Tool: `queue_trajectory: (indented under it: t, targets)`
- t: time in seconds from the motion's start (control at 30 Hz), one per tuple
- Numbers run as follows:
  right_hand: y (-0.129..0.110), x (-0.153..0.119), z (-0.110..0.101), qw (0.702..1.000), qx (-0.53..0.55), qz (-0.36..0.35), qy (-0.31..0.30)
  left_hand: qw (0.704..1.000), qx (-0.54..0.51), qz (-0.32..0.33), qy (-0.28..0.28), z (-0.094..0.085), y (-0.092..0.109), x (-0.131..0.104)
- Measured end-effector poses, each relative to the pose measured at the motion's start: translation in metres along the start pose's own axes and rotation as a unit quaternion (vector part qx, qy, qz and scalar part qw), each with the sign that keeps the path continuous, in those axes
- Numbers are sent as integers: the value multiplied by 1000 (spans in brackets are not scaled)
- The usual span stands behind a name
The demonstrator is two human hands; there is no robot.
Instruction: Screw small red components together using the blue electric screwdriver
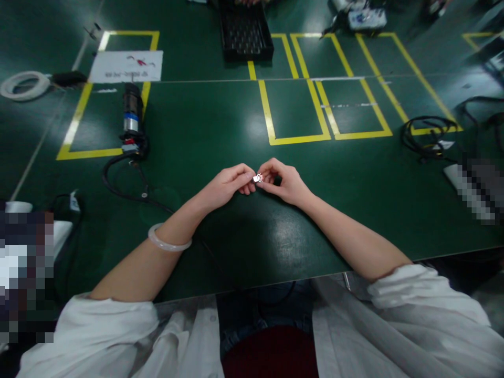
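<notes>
A small shiny metal piece (257, 179) is held between both hands above the green table (220, 121). My left hand (233, 184) pinches its left side between thumb and fingers. From the right, my right hand (282, 181) holds the other side, its thumb and index finger closed at the piece. The fingertips of the two hands almost meet. Fine details of the piece are too small to tell. A pale bracelet (169, 245) circles my left forearm.
A dark cylindrical tool (133, 113) with a cable lies at the left, near a white printed sheet (126, 66). A black tray (247, 31) sits at the far middle. Coiled black cable (427, 136) lies right. Yellow tape (301, 140) marks rectangles.
</notes>
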State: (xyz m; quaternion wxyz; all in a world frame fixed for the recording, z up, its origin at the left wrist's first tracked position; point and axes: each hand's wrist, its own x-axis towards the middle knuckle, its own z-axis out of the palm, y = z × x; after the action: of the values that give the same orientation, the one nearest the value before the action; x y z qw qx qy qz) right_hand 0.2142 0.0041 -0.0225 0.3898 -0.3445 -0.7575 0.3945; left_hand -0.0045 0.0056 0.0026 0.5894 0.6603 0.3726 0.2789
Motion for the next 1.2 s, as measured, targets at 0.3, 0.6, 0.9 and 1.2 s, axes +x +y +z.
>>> queue_trajectory:
  t: [0.3, 0.6, 0.9, 1.2]
  targets:
    - [3, 0, 2, 997, 70, 21, -4, 999, 15, -3, 46, 3, 0, -1]
    - [2, 0, 1, 997, 75, 16, 12, 997, 41, 4, 69, 4, -2, -1]
    - [4, 2, 1, 997, 73, 27, 14, 994, 66, 32, 83, 2, -3, -1]
    - [0, 2, -1, 999, -9, -37, 11, 992, 70, 46, 96, 4, -6, 0]
